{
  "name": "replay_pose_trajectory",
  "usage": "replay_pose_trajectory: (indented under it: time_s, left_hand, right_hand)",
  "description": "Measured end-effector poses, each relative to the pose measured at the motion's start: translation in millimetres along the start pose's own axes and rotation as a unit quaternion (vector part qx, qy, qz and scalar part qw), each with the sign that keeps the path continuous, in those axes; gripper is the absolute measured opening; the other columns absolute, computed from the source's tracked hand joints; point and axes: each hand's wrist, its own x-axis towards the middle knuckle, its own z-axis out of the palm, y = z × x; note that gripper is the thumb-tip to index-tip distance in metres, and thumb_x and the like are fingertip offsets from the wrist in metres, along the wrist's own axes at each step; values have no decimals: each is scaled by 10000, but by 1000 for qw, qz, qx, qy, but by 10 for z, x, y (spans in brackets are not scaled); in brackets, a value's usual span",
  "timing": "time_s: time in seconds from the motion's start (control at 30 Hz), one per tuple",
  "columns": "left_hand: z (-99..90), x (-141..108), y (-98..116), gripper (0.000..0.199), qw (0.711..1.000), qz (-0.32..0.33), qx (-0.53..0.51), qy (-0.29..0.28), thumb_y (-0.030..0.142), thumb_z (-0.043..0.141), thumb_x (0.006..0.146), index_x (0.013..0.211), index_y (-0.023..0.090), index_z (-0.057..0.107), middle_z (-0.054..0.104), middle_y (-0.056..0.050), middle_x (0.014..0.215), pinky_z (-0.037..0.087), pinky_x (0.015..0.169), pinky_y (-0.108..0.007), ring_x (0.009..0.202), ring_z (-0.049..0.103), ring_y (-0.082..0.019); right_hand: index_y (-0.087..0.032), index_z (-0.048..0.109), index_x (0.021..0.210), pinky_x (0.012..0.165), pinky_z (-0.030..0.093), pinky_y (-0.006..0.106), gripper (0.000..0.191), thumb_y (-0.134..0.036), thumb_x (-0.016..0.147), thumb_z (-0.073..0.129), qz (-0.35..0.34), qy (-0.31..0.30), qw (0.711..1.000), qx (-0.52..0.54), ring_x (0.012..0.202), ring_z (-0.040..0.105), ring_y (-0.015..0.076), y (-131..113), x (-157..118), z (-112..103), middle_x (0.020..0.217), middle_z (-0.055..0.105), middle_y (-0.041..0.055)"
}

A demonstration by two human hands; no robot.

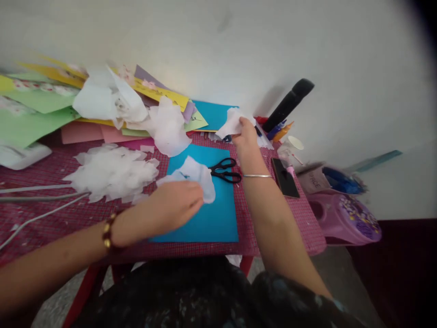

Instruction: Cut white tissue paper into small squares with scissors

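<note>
My left hand (175,205), with a beaded bracelet at its wrist, is closed over the blue sheet. It grips a thin white tissue paper piece (204,180) by its near edge. Black-handled scissors (225,173) lie on the blue sheet (211,223), their blades hidden under that piece. Farther back, my right hand (247,134) pinches a second white paper piece (232,122) near the wall. A loose pile of cut white tissue petals (114,171) lies to the left of the blue sheet.
Coloured cards (44,91) and white paper flowers (167,125) crowd the back left. White cables (37,187) cross the checked tablecloth. To the right are a phone (285,177), a paper cup (293,143), a tall black object (288,104), and a pink plastic container (341,218) beyond the table edge.
</note>
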Motion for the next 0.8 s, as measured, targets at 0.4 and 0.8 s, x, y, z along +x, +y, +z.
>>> replay_pose_trajectory:
  time_s: [0.4,0.8]
  left_hand:
    - [516,-520,377,146,997,48,56,-21,239,603,898,1009,151,639,714,-99,1039,503,689,-327,842,641,-208]
    - [401,-1130,554,164,988,52,-44,140,132,550,907,989,209,669,715,-32,933,513,890,-319,835,633,-153]
  right_hand:
    - [-179,401,1417,1060,426,342,594,-302,872,607,-52,-279,897,-340,1265,526,159,186,-296,213,1377,596,32]
    - [-128,516,1361,1126,398,476,480,-151,885,463,-277,-379,503,-725,1322,507,321,-119,-1337,-1075,1372,575,174]
